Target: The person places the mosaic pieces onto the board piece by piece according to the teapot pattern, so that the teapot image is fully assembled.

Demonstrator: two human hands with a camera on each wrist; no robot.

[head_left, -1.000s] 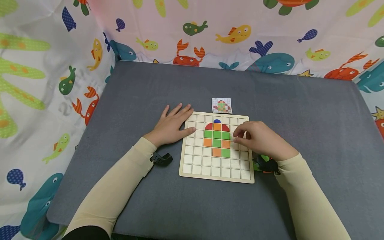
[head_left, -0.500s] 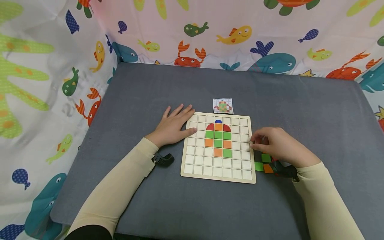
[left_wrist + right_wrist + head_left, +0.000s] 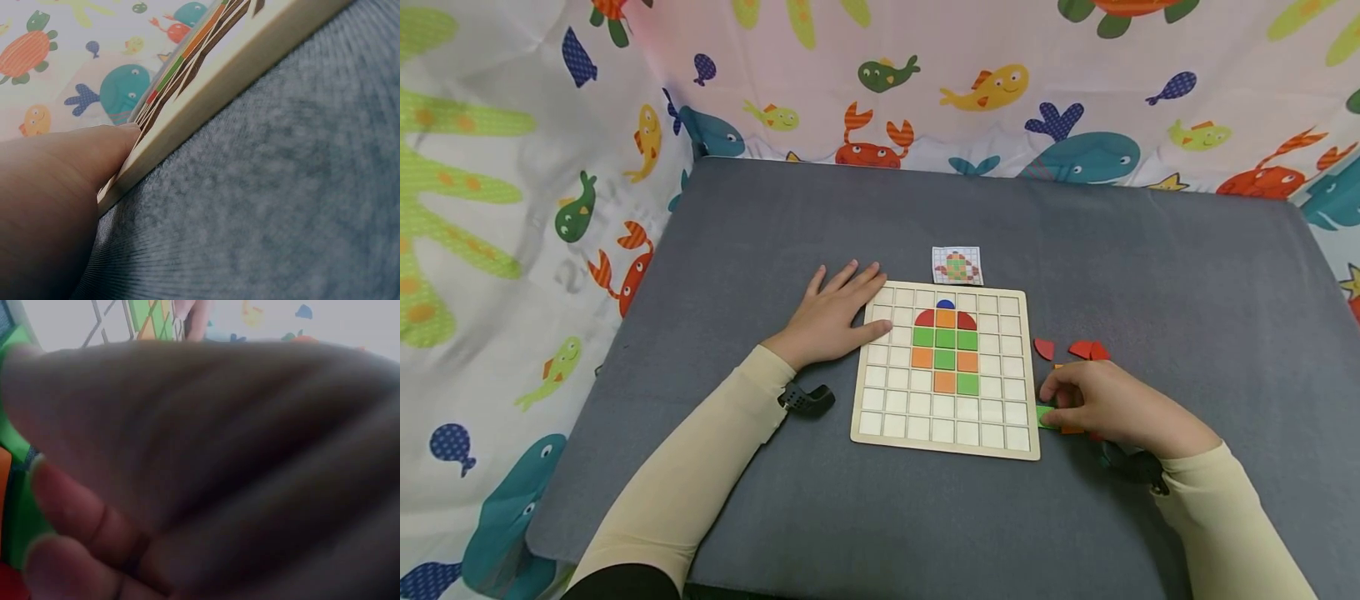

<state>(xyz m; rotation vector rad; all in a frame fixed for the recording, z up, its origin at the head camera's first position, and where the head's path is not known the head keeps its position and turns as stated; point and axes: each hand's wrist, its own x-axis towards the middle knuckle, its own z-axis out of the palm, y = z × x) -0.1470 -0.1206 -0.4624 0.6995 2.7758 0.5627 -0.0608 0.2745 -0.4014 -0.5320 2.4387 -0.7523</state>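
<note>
My left hand (image 3: 829, 321) lies spread with its thumb on the left rim of a wooden grid board (image 3: 897, 429); its fingertips reach the upper left corner. In the left wrist view the thumb (image 3: 106, 147) crosses the board's edge. On the board sit green tiles (image 3: 945, 337), orange tiles (image 3: 945, 382), two red quarter-round tiles (image 3: 967, 321) and a blue half-round tile (image 3: 945, 304). Beside the board's right edge my right hand (image 3: 1108, 408) pinches a green square tile (image 3: 1043, 416); in the right wrist view the thumb overlaps this green tile (image 3: 11, 440).
Loose red pieces (image 3: 1084, 348) lie right of the board, and more orange and green tiles are partly hidden under the right hand. A small printed pattern card (image 3: 957, 266) lies behind the board. The grey table (image 3: 790, 517) meets a sea-animal curtain (image 3: 820, 50).
My right hand has moved from over the board's right side to the loose tiles, uncovering the right columns and the red pieces. The left hand stays put.
</note>
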